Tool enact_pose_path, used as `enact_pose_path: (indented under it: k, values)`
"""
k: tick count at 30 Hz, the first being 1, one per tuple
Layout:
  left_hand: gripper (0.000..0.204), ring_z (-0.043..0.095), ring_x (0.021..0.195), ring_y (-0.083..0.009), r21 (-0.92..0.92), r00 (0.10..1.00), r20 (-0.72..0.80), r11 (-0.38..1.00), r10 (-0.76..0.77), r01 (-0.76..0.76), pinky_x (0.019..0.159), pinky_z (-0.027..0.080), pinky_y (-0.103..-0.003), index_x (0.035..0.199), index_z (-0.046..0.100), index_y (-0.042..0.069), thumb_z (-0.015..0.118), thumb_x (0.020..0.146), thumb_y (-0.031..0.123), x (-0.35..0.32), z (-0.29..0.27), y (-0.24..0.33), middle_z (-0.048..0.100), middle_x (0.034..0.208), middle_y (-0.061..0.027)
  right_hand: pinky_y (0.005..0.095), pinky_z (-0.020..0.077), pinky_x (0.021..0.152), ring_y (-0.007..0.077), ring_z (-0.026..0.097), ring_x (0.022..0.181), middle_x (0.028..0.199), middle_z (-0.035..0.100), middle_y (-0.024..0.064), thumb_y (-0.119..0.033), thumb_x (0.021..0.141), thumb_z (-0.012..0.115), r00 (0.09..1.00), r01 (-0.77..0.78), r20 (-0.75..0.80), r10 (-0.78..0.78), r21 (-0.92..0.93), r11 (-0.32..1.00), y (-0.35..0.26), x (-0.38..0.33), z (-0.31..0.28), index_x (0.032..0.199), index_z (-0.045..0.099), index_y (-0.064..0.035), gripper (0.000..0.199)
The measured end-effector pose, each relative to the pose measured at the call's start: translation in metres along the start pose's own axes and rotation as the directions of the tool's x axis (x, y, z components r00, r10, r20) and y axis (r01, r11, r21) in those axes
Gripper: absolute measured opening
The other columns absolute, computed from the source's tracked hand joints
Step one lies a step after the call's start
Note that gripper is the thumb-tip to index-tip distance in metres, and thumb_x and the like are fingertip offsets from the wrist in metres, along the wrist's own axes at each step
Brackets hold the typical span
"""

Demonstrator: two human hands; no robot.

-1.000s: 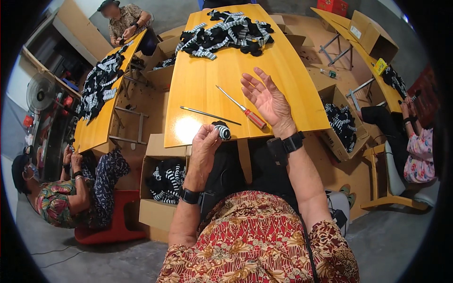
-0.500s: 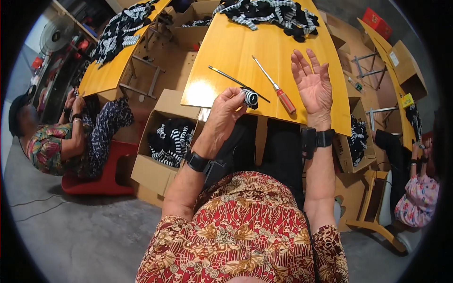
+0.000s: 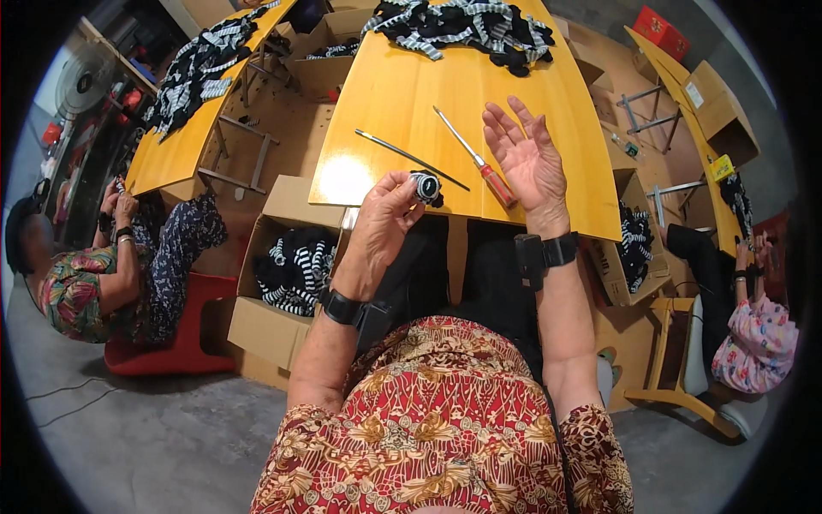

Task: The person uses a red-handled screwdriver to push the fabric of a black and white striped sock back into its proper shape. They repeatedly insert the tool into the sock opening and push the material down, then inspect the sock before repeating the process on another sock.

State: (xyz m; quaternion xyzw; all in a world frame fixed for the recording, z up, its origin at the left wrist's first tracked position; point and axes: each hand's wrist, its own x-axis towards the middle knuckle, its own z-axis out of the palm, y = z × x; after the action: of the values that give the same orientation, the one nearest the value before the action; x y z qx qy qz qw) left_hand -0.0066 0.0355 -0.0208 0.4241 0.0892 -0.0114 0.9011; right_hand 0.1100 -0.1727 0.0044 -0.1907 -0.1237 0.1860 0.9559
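My left hand (image 3: 383, 221) pinches a small rolled-up black-and-white striped fabric piece (image 3: 425, 186), which looks like a rolled sock, just over the table's near edge. The dark ring-shaped centre of the roll shows. My right hand (image 3: 531, 167) is raised with its palm up and fingers spread, holding nothing. Beside it a screwdriver (image 3: 495, 182) with a red handle lies on the yellow table (image 3: 377, 98), its metal shaft toward the far side. Left of the screwdriver lies a thin dark rod (image 3: 412, 159), slanting across the tabletop near the roll.
Black and striped fabric pieces (image 3: 462, 34) are heaped at the table's far end. Open cardboard boxes (image 3: 265, 330) with similar pieces stand left and right of my legs. One person (image 3: 90, 283) sits at the left table, another (image 3: 753, 343) at the right.
The whole view has shifted slightly. My right hand has moved a little left, closer to the screwdriver, and stays open. The roll in my left hand has turned slightly.
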Motion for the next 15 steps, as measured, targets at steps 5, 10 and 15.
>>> enact_pose_path:
  k: [5, 10, 15]
  values:
    - [0.011, 0.062, 0.083, -0.0081, 0.007, 1.0, -0.009, 1.0, -0.019, 0.019, 0.077, 0.051, -0.026, 0.096, 0.059, 0.012, 0.066, 0.09, 0.017, -0.001, -0.001, -0.002, 0.066, 0.089, 0.0006, 0.0407, 0.0453, 0.103, 0.0305, 0.049, 0.121, 0.13, 0.046, 0.0224, -0.026, 0.085, 0.072, 1.0, 0.011, -0.015, -0.011, -0.008, 1.0, -0.004, -0.002, -0.005, 0.133, 0.039, -0.0005, 0.063]
    - [0.011, 0.062, 0.081, -0.008, 0.002, 1.0, 0.001, 1.0, -0.023, 0.023, 0.077, 0.051, -0.026, 0.096, 0.058, 0.011, 0.066, 0.09, 0.015, -0.002, 0.003, 0.0, 0.066, 0.089, 0.0009, 0.0396, 0.0472, 0.101, 0.0306, 0.051, 0.119, 0.129, 0.046, 0.0222, -0.026, 0.085, 0.072, 0.999, 0.027, 0.023, -0.027, 0.01, 1.0, -0.009, 0.0, -0.009, 0.133, 0.04, -0.0003, 0.063]
    - [0.012, 0.062, 0.081, -0.0078, -0.014, 0.999, 0.04, 1.0, 0.002, -0.002, 0.077, 0.052, -0.026, 0.097, 0.057, 0.011, 0.066, 0.09, 0.015, 0.001, 0.008, 0.005, 0.065, 0.089, 0.0012, 0.0379, 0.0487, 0.1, 0.0305, 0.052, 0.118, 0.129, 0.046, 0.0227, -0.024, 0.084, 0.074, 0.998, 0.058, -0.008, -0.058, -0.001, 0.998, -0.017, -0.001, -0.006, 0.132, 0.04, 0.0009, 0.064]
